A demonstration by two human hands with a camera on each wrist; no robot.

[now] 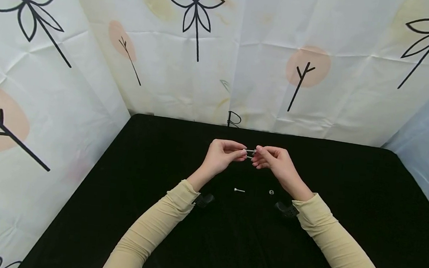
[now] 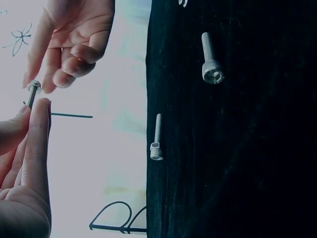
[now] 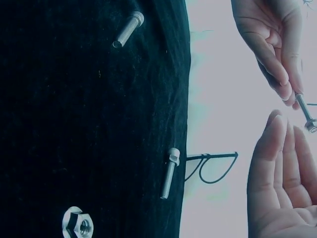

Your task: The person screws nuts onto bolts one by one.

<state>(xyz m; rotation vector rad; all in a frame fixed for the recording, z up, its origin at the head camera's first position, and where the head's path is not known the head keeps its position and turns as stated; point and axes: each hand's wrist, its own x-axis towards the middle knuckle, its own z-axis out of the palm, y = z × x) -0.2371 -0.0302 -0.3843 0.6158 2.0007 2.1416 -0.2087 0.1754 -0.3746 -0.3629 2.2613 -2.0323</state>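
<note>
Yellow sleeves (image 1: 143, 233) lead to the left hand (image 1: 222, 156), pinching a bolt (image 3: 304, 107) from 9 o'clock, and the right hand (image 1: 279, 162) at 3 o'clock, whose grip cannot be determined.

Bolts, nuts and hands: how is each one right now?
Left hand, pinching the held bolt
Held bolt, raised above the table
Right hand, at that bolt's end, grip unclear
Bare bolt, lying, no nut on
Other bolt, lying, nut threaded on
Loose nut, on the table
</note>
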